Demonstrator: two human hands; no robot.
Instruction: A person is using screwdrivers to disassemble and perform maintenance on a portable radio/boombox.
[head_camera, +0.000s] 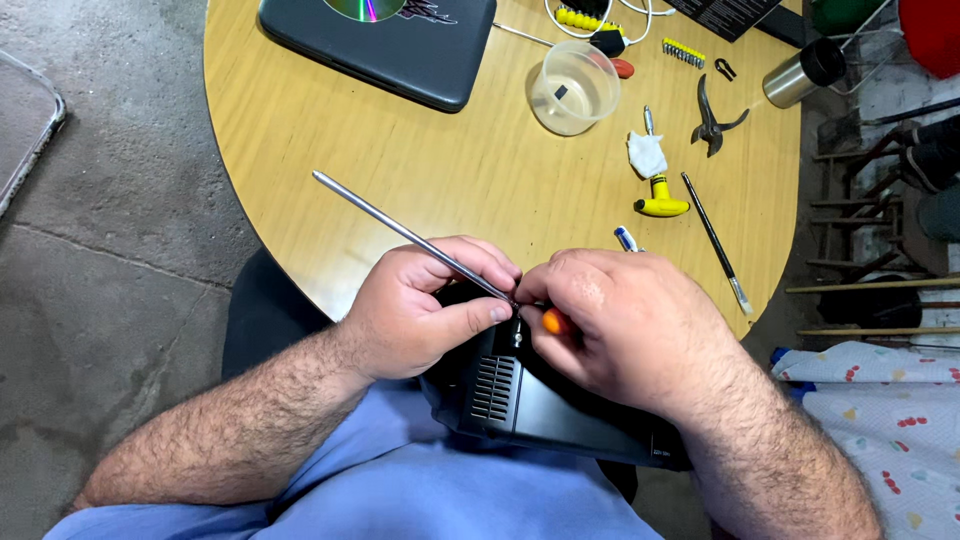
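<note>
I see the left hand (420, 315) clamped on the top of a black radio (530, 400) that sits in the lap, thumb pressed at the base of its thin silver antenna (400, 232), which slants up and away over the counter (460, 170). The right hand (620, 330) is closed around an orange-handled tool (555, 322), its tip hidden at the antenna's base. Beyond the radio, on the counter, a clear plastic cup (574, 88) holds a small dark piece, too small to identify. Just right of the cup lie a yellow-handled screwdriver (660, 195), a white wad (647, 153) and black pliers (712, 120). Left of the cup rests a dark laptop (385, 50) with a disc (365, 8) on it.
</note>
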